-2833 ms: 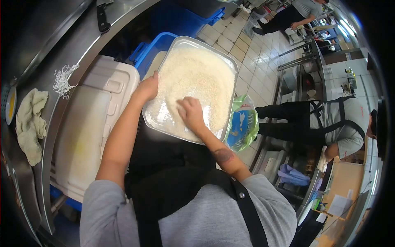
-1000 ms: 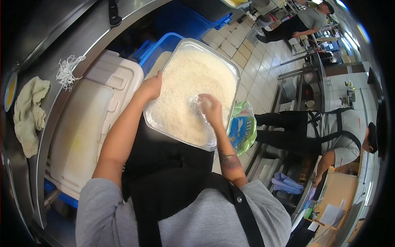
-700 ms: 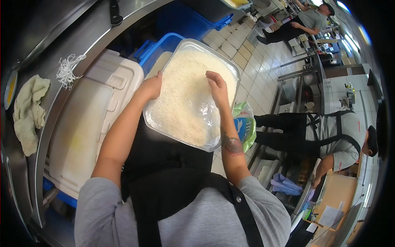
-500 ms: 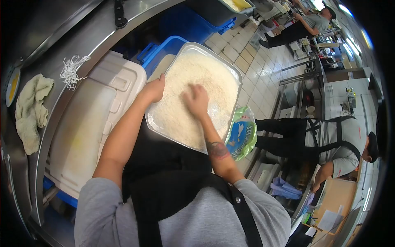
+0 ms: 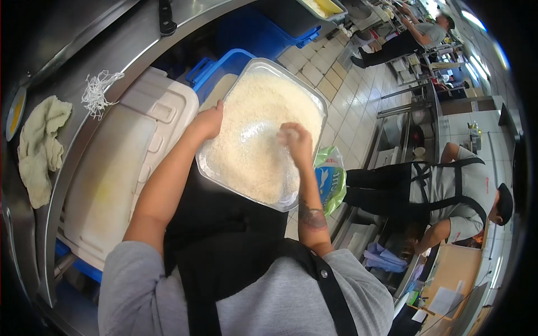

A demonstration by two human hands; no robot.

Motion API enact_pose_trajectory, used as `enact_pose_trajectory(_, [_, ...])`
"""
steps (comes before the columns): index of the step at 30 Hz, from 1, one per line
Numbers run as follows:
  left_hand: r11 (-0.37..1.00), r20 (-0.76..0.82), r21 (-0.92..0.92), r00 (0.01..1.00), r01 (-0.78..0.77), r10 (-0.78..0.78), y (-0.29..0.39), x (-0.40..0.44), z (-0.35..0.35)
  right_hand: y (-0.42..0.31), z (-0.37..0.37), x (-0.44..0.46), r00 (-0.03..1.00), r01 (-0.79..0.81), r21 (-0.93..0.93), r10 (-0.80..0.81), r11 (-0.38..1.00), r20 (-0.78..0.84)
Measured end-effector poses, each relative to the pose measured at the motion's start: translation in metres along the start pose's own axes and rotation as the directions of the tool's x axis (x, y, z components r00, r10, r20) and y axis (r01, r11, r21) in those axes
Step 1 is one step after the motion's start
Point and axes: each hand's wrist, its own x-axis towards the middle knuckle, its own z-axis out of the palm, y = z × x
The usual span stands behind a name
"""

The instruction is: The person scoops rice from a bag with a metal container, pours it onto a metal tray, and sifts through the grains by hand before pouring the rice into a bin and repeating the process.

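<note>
A rectangular metal tray [image 5: 323, 106] with rounded corners is tilted in front of my black apron, spread with pale, fine grains that look like rice [image 5: 263, 92]. My left hand [image 5: 209, 121] grips the tray's left rim, thumb over the edge. Over the right half of the tray is my right hand [image 5: 296, 140], its fingers curled down toward the grains. Motion smears its fingertips, and whether grains are in them is unclear. Shiny bare metal shows near the tray's middle. A green and blue printed bag [image 5: 330, 179] is partly hidden behind the tray's right edge.
A blue bin [image 5: 238, 55] is beneath the tray's far side. Left of me are a whitish plastic lid [image 5: 112, 173] and a steel counter with a cloth [image 5: 42, 148], white strings [image 5: 101, 94] and a knife handle [image 5: 166, 19]. Two people [image 5: 454, 185] work to the right.
My right hand has moved right across the tray, and a patch of bare metal now shows where it was. My left hand keeps its grip on the rim.
</note>
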Motion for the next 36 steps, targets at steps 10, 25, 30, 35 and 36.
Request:
enact_pose_trajectory(10, [0.998,0.071,-0.042,0.997,0.042,-0.039,0.007,-0.007,-0.009,0.054,-0.038,0.041,0.902,0.110,-0.743,-0.380,0.660,-0.204])
enact_pose_trajectory(25, [1.000,0.005,-0.013,1.000,-0.005,0.005,-0.004,0.006,0.002,-0.013,0.020,0.036,0.979,0.127,-0.354,-0.061,0.926,0.193])
enact_pose_trajectory(30, [1.000,0.019,0.005,1.000,0.005,-0.005,-0.001,0.003,-0.002,0.002,0.013,0.089,0.885,0.450,-0.551,-0.432,0.703,0.173])
enact_pose_trajectory(35, [1.000,-0.002,0.010,1.000,-0.005,0.005,-0.006,0.008,0.004,0.034,0.060,0.041,0.852,0.412,-0.763,-0.508,0.498,0.128])
enact_pose_trajectory(36, [1.000,-0.005,0.012,1.000,-0.006,0.006,-0.004,0.007,0.004,0.038,0.063,0.030,0.860,0.428,-0.720,-0.492,0.546,0.138])
